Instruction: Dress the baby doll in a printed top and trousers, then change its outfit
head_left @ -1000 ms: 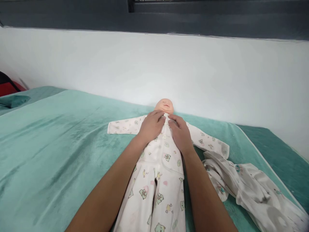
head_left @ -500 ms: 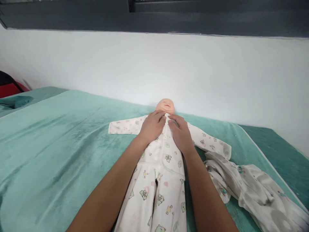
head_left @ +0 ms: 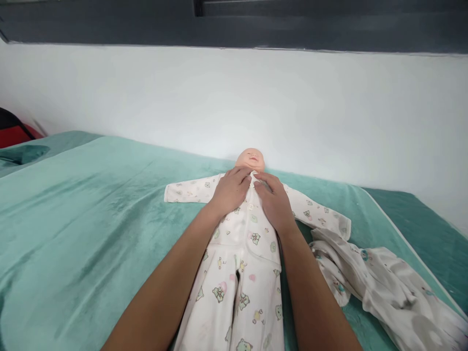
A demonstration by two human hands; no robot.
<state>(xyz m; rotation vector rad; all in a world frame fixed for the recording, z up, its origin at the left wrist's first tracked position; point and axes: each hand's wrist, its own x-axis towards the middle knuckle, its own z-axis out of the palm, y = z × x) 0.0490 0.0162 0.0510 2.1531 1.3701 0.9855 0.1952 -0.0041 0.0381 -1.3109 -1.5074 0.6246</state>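
A baby doll (head_left: 251,158) lies on its back, its head towards the wall. It wears a white baby shirt (head_left: 234,229) printed with small bears, both sleeves stretched out sideways, and matching baby pants (head_left: 219,297). At the collar, my left hand (head_left: 233,189) has its fingers closed on the shirt's left front edge. My right hand (head_left: 272,197) pinches the opposite edge, thumb and forefinger close to the top of the placket. The fingertips of both hands nearly meet just under the doll's chin. A button shows lower on the shirt front; the cloth under my fingers is partly hidden.
Crumpled white printed clothing (head_left: 383,282) lies at the right, touching the shirt's right cuff. A green plush cover (head_left: 91,219) spreads beneath everything. A white wall (head_left: 146,97) stands behind the doll. Something red and black (head_left: 14,131) shows at the far left.
Almost nothing differs. The fingers of my right hand have shifted very slightly at the collar, where the shirt edge now stands up a little more between my hands.
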